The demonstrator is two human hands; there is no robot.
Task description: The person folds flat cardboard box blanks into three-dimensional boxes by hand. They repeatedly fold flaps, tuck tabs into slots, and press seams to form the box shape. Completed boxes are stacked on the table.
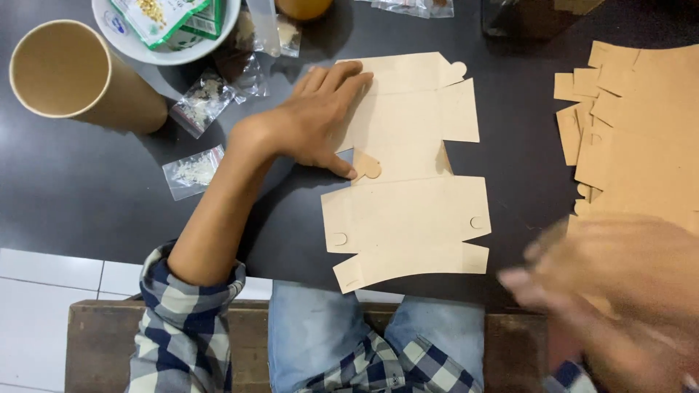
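**Hands over a flat cardboard box blank**

Cardboard dominates the single head view: one unfolded kraft box blank (408,182) lies flat on the dark table (87,196), straight ahead of the person. The left hand (313,124) rests palm down on the blank's upper left part, fingers spread flat, gripping nothing. The right hand (611,291) is a motion blur at the lower right, partly cut off by the frame edge; whether it is open or holds anything cannot be told.

At the right, a stack of further blanks (633,131) overlaps so loosely that its count cannot be made out, and the edge crops it. One tall paper cup (73,76) lies tilted at the upper left. One white bowl (167,29) with packets inside is cut off at the top. Three small clear sachets (193,171) lie near the left forearm; more at the top edge are too cropped to count.
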